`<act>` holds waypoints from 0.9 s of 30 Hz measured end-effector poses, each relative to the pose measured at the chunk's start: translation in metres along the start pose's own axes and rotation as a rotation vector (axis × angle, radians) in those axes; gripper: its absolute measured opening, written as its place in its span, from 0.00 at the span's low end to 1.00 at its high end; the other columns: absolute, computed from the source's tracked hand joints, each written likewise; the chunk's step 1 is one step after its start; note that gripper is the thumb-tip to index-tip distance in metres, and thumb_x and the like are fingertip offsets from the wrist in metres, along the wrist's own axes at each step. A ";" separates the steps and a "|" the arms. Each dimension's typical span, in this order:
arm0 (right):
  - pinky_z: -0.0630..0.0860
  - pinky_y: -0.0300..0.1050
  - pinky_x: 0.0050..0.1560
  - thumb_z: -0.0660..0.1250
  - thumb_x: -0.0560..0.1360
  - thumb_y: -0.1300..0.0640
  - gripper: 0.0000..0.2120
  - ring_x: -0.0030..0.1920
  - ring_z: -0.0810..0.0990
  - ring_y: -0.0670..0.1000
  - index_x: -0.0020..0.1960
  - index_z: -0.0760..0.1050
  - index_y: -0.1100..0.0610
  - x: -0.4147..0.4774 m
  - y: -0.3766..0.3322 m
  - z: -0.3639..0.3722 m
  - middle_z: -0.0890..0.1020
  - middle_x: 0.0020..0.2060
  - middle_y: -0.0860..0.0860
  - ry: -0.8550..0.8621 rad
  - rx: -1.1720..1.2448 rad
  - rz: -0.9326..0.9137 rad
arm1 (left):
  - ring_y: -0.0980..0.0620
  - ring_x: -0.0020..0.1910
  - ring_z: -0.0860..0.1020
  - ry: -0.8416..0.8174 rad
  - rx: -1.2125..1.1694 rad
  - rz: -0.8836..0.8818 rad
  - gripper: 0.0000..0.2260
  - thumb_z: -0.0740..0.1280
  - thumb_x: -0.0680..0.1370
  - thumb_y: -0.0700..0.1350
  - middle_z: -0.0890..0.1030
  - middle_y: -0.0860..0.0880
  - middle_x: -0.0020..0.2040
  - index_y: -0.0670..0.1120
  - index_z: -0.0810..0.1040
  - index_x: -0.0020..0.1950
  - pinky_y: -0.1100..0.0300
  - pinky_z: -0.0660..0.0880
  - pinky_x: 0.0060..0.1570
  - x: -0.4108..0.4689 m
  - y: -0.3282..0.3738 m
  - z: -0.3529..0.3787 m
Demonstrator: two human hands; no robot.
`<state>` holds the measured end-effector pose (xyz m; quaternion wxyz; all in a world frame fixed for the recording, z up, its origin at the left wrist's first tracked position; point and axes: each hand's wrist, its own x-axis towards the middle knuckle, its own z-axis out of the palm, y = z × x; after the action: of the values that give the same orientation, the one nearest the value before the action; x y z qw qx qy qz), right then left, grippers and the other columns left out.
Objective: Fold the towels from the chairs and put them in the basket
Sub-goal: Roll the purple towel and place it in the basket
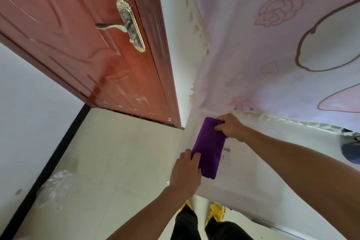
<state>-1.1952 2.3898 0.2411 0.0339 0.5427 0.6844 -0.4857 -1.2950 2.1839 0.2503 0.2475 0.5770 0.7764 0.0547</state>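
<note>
A purple towel [209,147], folded into a narrow thick rectangle, lies on a white surface [253,171] at the corner near the door. My left hand [186,173] rests against its near left edge, fingers laid over the cloth. My right hand [230,126] grips the far right end, fingers curled over the fold. No basket or chair is in view.
A red-brown door [87,45] with a metal lever handle [126,25] stands at the left. A floral cloth [282,45] hangs behind the white surface. Clear plastic wrap [56,183] lies on the pale floor by the black skirting. My feet in yellow shoes [216,212] are below.
</note>
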 end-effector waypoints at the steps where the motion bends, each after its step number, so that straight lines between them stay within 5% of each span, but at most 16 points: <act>1: 0.80 0.55 0.45 0.68 0.70 0.64 0.06 0.44 0.81 0.59 0.46 0.81 0.64 0.001 -0.001 0.002 0.83 0.42 0.60 0.002 -0.045 -0.008 | 0.49 0.59 0.71 -0.028 0.077 0.057 0.16 0.60 0.80 0.46 0.69 0.47 0.64 0.48 0.67 0.67 0.57 0.71 0.60 -0.001 -0.003 0.000; 6: 0.72 0.43 0.40 0.65 0.71 0.61 0.07 0.44 0.80 0.56 0.46 0.82 0.57 0.009 -0.003 0.017 0.82 0.39 0.53 0.048 -0.247 -0.047 | 0.46 0.61 0.69 -0.191 0.313 0.274 0.13 0.58 0.80 0.42 0.69 0.43 0.65 0.44 0.70 0.64 0.54 0.67 0.63 0.004 -0.014 0.000; 14: 0.74 0.49 0.56 0.66 0.77 0.51 0.16 0.55 0.78 0.55 0.63 0.75 0.52 0.012 0.006 0.030 0.81 0.56 0.51 0.092 -0.369 -0.146 | 0.43 0.54 0.73 -0.343 0.379 0.322 0.18 0.49 0.83 0.52 0.74 0.41 0.58 0.43 0.72 0.60 0.48 0.70 0.55 0.011 -0.002 0.000; 19: 0.76 0.50 0.51 0.62 0.79 0.55 0.15 0.57 0.75 0.53 0.65 0.73 0.50 -0.012 0.015 0.012 0.78 0.58 0.50 0.368 -0.689 -0.486 | 0.41 0.60 0.71 -0.369 0.360 0.259 0.21 0.48 0.82 0.56 0.68 0.40 0.66 0.44 0.70 0.65 0.48 0.69 0.59 0.011 -0.003 0.005; 27: 0.70 0.53 0.66 0.65 0.75 0.64 0.36 0.70 0.60 0.56 0.77 0.55 0.46 0.006 0.029 0.027 0.56 0.75 0.52 -0.058 -0.939 -0.475 | 0.41 0.62 0.70 -0.466 0.381 0.252 0.29 0.44 0.80 0.63 0.70 0.40 0.66 0.46 0.67 0.69 0.48 0.66 0.62 0.019 -0.004 0.015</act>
<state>-1.1882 2.3729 0.2054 0.1815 0.2852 0.9313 -0.1360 -1.2956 2.1970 0.2301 0.2973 0.7015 0.6176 -0.1951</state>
